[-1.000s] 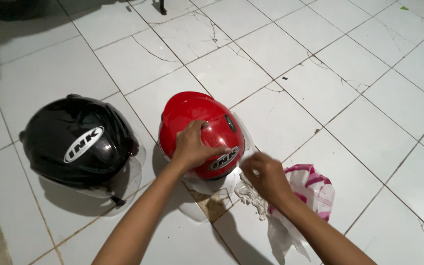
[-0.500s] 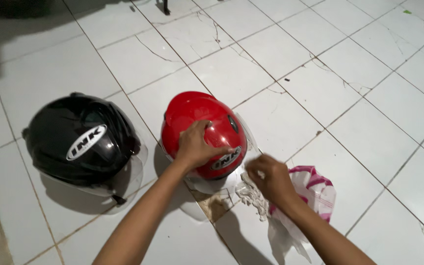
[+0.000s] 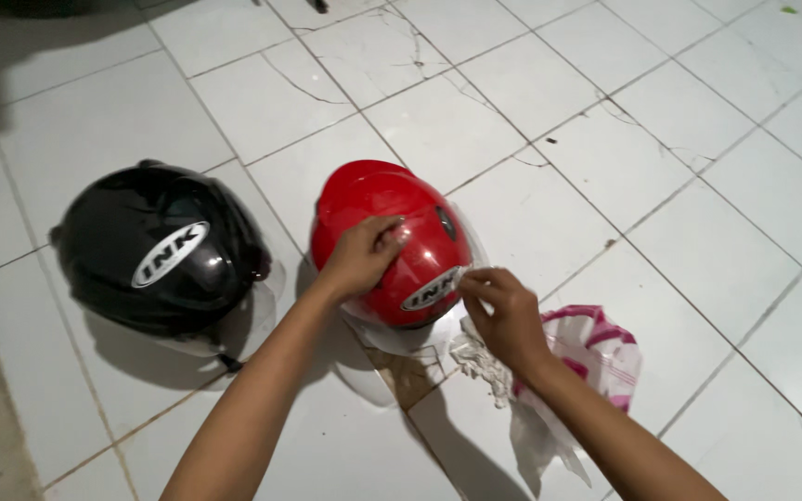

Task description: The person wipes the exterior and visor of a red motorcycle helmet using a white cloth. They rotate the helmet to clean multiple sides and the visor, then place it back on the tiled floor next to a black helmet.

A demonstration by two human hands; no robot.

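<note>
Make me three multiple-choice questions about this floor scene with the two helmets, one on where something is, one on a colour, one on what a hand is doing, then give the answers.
1. Where does the black helmet lie relative to the red helmet?
A. To its left
B. To its right
C. Stacked on top of it

2. What colour marks the plastic bag beside the right hand?
A. Green
B. Pink
C. Blue

3. What is the left hand doing?
A. Hanging in the air
B. Resting on the red helmet
C. Holding the black helmet

Answers: 1 A, the black helmet sits left of the red one on the white tiled floor. 2 B, the clear bag has pink patches. 3 B, its palm and fingers lie on the red shell, while the right hand pinches a whitish cloth at the helmet's lower edge.
</note>
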